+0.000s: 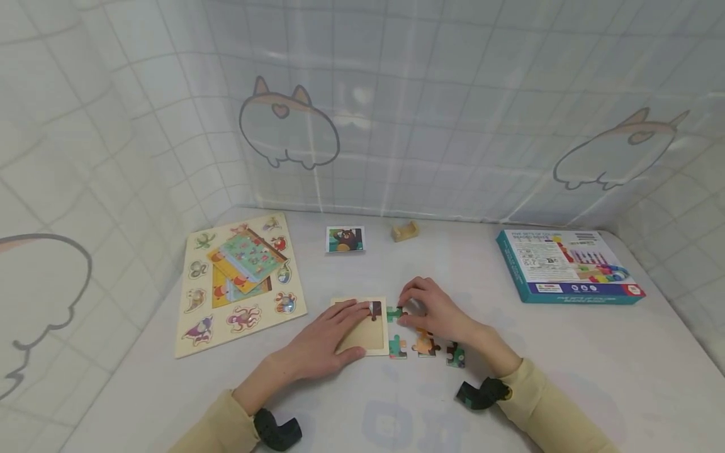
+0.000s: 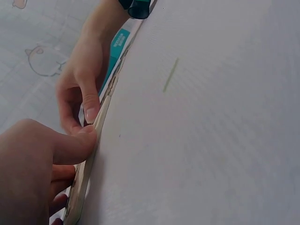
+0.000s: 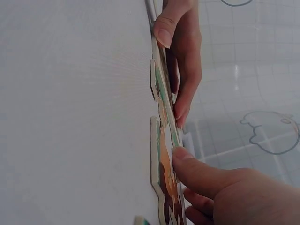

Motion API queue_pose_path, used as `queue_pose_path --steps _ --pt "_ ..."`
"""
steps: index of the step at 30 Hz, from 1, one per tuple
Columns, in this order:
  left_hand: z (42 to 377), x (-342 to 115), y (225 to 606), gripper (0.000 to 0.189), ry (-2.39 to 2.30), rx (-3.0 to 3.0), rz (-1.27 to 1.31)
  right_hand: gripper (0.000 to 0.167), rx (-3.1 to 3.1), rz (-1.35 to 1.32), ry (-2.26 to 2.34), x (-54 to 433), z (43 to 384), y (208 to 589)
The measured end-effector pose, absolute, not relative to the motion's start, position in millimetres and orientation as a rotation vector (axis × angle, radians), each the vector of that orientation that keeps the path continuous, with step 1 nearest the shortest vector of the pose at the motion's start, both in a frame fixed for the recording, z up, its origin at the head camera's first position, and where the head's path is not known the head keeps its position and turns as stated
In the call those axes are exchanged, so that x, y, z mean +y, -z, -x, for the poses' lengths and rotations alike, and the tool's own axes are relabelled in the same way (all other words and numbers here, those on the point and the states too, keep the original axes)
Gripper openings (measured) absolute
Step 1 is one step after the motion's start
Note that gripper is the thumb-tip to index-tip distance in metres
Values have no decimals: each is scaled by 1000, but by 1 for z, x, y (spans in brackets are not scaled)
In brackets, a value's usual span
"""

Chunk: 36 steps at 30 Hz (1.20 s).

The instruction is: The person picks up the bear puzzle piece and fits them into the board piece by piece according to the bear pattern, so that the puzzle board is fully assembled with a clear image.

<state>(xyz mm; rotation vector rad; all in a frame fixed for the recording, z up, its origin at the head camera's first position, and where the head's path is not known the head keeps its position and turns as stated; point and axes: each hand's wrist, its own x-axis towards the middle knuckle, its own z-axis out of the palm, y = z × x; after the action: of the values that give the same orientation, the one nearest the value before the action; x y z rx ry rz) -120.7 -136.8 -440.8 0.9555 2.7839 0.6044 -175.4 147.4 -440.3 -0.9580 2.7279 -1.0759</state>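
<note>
L hand [image 1: 321,343], straight-fingered, part-hides tray [image 1: 371,338] — R hand [image 1: 435,311] pinches part-covered green pc [image 1: 393,315] at its 3 o'clock — box [image 1: 566,269], 2 o'clock.

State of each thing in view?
Left hand: resting on wooden tray
Right hand: pinching green puzzle piece
Wooden tray: mostly bare where visible
Loose pieces: flat, right of tray
Animal board: flat, overlapping cards on it
Bear picture: image showing
Teal box: flat, looks closed
Wooden stand: nothing visible in it
</note>
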Motion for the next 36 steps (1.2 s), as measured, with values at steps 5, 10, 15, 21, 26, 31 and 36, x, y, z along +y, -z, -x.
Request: queue_pose_path --steps 5,10,15,21,26,31,36 --pt "120 -138 440 68 -611 2792 -983 17 2735 992 1065 145 175 441" --pt "118 -139 440 71 -616 2848 -979 17 2760 1046 1011 146 175 443" --pt "112 -146 440 83 -626 2921 -881 17 2777 1108 986 146 175 443" --pt "101 -166 437 87 -646 2931 -762 17 2755 1128 995 144 174 441" --pt "99 -172 435 88 -674 2899 -707 17 2759 1133 997 145 175 441" --pt "100 -170 434 84 -711 2874 -706 17 2760 1118 1000 149 177 441" --pt "103 -167 437 84 -755 2843 -677 17 2773 1077 1028 153 177 439"
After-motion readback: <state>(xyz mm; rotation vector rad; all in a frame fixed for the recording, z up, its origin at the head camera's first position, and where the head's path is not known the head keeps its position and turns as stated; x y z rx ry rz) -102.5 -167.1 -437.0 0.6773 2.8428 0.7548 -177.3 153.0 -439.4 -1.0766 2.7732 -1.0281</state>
